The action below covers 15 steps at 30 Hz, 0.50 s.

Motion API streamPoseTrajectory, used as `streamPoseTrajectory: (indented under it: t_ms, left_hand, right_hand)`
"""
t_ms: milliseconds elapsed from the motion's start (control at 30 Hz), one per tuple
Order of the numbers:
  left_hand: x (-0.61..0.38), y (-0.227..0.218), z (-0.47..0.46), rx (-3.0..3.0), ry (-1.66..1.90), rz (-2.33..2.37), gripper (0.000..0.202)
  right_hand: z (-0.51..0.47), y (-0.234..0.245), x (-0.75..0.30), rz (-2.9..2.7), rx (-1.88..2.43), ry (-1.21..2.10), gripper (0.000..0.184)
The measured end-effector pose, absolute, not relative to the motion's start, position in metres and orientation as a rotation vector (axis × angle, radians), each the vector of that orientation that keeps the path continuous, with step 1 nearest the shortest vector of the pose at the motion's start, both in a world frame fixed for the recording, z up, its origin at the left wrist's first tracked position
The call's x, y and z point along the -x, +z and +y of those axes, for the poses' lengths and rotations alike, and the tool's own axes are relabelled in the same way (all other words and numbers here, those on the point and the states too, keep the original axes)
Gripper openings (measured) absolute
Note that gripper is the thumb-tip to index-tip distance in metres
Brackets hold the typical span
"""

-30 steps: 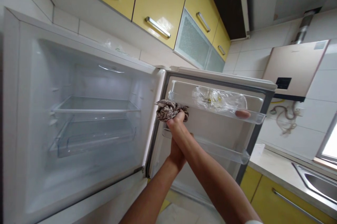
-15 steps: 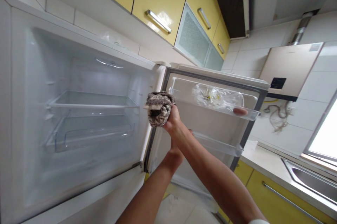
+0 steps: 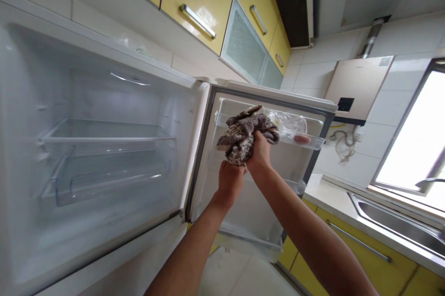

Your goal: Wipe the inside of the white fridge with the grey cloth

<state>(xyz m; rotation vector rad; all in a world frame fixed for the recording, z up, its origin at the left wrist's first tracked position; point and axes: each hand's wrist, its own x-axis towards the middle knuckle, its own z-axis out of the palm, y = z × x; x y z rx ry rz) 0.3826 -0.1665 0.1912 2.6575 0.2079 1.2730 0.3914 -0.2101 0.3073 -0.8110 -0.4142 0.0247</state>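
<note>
The right hand (image 3: 260,152) pinches the bunched brown cloth (image 3: 241,133); the left hand (image 3: 231,179) curls at its lower edge — whether gripping, I cannot tell. In view, the cloth crosses the upper door rack (image 3: 314,142), with open room leftward — toward the glass shelf (image 3: 111,129).

no legible lettering, no readable numbers

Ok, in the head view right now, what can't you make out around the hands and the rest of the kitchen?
All in the head view:
- Left hand: fingertips hidden by the hand itself and the cloth.
- Right hand: most fingers hidden behind the cloth.
- Plastic bag: left end covered by the cloth.
- Tap: cut off by the right edge.
- Heater panel: too small to read.
</note>
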Motion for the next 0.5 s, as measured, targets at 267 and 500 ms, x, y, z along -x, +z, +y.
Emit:
streamPoseTrajectory:
  t_ms: [267, 500]
  left_hand:
    - [-0.370, 0.198, -0.170, -2.715, 1.198, 0.219, 0.027]
    - [-0.372, 0.199, -0.172, -2.710, 1.197, 0.232, 0.027]
  right_hand:
    - [-0.333, 0.305, -0.453, -0.389, 0.813, -0.338, 0.014]
    - [-0.422, 0.303, -0.481, -0.158, 0.836, -0.651, 0.006]
